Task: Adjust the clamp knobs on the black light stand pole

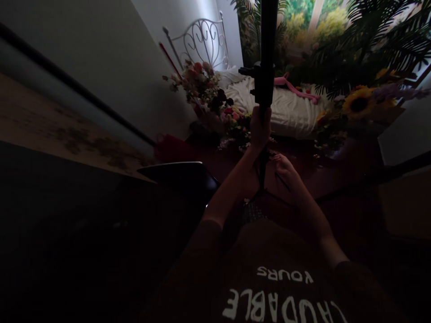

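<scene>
Blk. tripod stand (264, 92) at approx. 1 o'clock; L hand (260, 128) clenched round it below clamp collar (264, 76). R hand (284, 165) at 5 o'clock from L, fingers curled; contents, if any, can't tell. Risk: loose collar could drop upper tube (269, 27), pinching L hand; slack grip, poss. tip into flowers (202, 83), 10 o'clock.

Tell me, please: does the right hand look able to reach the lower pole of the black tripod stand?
Probably yes: the right hand appears close beside the lower pole, and nothing visible blocks the gap. The left hand grips the black tripod stand higher up, leaving that lower part free.
</scene>
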### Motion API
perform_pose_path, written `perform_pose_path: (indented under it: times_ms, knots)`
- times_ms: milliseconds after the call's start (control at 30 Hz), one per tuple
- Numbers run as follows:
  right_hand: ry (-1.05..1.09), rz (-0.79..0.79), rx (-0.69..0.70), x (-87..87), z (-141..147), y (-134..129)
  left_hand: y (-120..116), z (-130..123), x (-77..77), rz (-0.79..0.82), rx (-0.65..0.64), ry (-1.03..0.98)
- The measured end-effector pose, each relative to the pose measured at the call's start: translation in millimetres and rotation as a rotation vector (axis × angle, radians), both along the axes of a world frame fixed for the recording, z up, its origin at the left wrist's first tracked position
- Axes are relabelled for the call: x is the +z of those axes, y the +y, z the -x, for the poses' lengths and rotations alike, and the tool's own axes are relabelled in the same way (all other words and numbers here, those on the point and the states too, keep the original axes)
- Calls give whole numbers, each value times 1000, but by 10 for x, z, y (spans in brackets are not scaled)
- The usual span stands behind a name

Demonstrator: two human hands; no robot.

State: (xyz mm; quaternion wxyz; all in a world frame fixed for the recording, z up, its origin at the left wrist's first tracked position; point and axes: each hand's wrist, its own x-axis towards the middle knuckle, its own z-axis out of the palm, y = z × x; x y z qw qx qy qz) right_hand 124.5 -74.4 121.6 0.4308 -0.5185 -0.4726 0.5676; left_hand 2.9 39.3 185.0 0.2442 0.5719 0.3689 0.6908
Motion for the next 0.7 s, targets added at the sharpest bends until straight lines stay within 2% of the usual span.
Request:
perform_pose_path:
  times_ms: [133, 233, 300, 400, 500, 567, 700]
  knots:
    - [40, 46, -48, -67, 138, 239, -52, -53, 53, 72, -85, -28]
    - [-23, 105, -147, -147, 200, 240, -64, -91, 55, 70, -64, -39]
    - [-180, 23, -232, -202, 211, 189, -64, -114, 34, 61, -32, -46]
    - [-517, -222, -270, -281, 194, 127, -61, -148, -14, 53, 5, -57]
    - [-742, -301, -273, -348, 159, 142, -53, -167, -56, 43, 40, -67]
    - [-743, -309, -280, -378, 139, 185, -36, -165, -76, 29, 40, -71]
    - [-524, -271, -241, -391, 127, 247, 11, -145, -88, 5, 20, -42]
